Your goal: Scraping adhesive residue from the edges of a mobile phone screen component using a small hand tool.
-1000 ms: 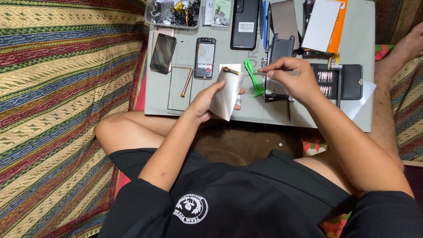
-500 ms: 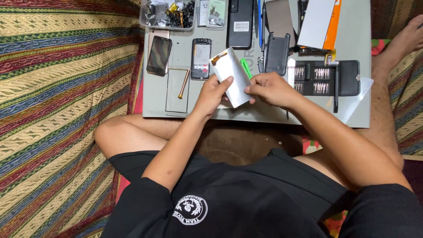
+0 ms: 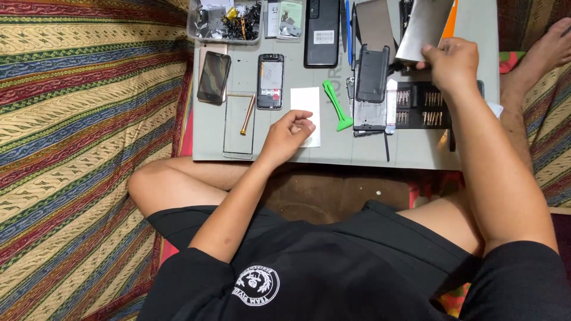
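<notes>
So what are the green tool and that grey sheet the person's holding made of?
Green tool: probably plastic, judging by its bright uniform colour and matte look. Grey sheet in the right hand: looks like brushed metal or a stiff film, flat with a dull sheen; hard to tell which.

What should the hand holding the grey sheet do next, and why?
Probably lower the grey sheet onto a bare part of the mat: the right hand pinches it above the clutter, while the left hand rests on the white card.

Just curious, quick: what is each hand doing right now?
Left hand: loosely curled, resting on the white sheet, not gripping it.
Right hand: closed, holding a grey flat panel.
</notes>
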